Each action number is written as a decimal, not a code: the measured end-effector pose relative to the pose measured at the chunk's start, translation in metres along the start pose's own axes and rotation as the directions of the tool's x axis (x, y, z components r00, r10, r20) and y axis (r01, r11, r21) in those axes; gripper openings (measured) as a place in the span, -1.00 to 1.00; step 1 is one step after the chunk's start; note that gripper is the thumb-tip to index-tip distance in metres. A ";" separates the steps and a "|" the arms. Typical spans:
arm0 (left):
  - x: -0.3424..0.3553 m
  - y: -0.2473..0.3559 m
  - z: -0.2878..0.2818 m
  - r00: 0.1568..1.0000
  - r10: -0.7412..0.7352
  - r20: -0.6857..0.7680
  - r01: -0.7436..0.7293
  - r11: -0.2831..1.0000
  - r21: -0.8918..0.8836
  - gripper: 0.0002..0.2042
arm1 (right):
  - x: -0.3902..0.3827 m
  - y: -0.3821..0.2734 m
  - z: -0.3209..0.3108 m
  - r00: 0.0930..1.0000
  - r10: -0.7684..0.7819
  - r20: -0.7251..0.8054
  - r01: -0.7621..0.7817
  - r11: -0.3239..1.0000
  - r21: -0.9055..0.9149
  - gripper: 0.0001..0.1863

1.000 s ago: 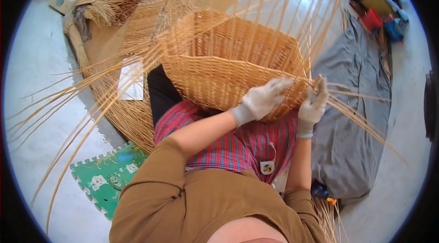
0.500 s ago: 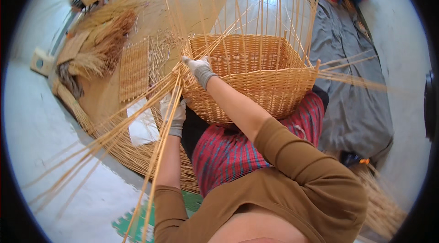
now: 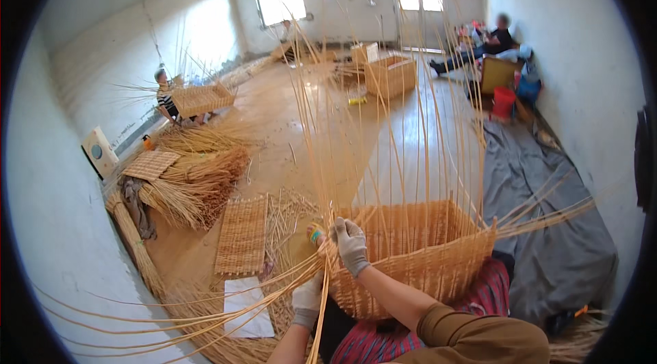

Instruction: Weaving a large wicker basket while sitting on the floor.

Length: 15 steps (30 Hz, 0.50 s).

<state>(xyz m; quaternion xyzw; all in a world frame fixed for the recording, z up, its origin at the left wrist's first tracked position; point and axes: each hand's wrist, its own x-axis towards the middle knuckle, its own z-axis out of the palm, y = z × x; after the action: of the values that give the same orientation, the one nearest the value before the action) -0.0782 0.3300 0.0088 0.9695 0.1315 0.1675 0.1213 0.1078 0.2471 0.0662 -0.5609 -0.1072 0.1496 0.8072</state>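
A half-woven wicker basket point(image 3: 404, 271) rests on my lap, with upright willow rods rising from its rim. My right hand point(image 3: 351, 246), in a pale glove, is closed at the basket's near left corner, its fingers bent around willow rods point(image 3: 326, 223) there. Lower down, outside the same corner, my gloved left hand point(image 3: 306, 297) is next to the loose rods point(image 3: 274, 295) that fan out to the left. Its fingers are hidden behind the rods and the basket's side.
More rods point(image 3: 544, 219) stick out from the right corner over a grey sheet point(image 3: 547, 241). A woven panel point(image 3: 241, 235) and straw bundles point(image 3: 198, 186) lie at left. Co-workers sit at far left point(image 3: 164, 93) and far right point(image 3: 503, 39). A boxy wicker basket point(image 3: 391, 78) stands mid-room.
My view has tilted up, so the far room shows and the basket sits lower in the picture. My right hand stays at the corner, fingers now more curled. Left rods have shifted.
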 end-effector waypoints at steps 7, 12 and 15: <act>0.024 0.004 -0.003 0.999 -0.043 0.005 0.042 0.944 -0.326 -0.74 | 0.010 -0.077 0.031 0.840 -0.538 -0.069 0.539 0.842 0.006 -0.62; 0.023 -0.001 0.019 0.999 -0.037 0.038 0.043 0.983 -0.181 -0.31 | -0.027 -0.081 0.002 0.856 -0.506 0.104 0.509 0.860 -0.012 -0.69; 0.012 -0.020 0.037 0.999 0.051 -0.006 -0.052 0.990 -0.129 -0.12 | -0.035 -0.031 -0.067 0.968 -0.113 0.223 0.016 0.919 0.395 -0.77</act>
<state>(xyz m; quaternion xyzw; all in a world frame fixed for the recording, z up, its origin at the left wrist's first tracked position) -0.0581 0.3453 -0.0271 0.9625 0.0956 0.1798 0.1791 0.1019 0.1659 0.0722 -0.3627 -0.1914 0.2081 0.8880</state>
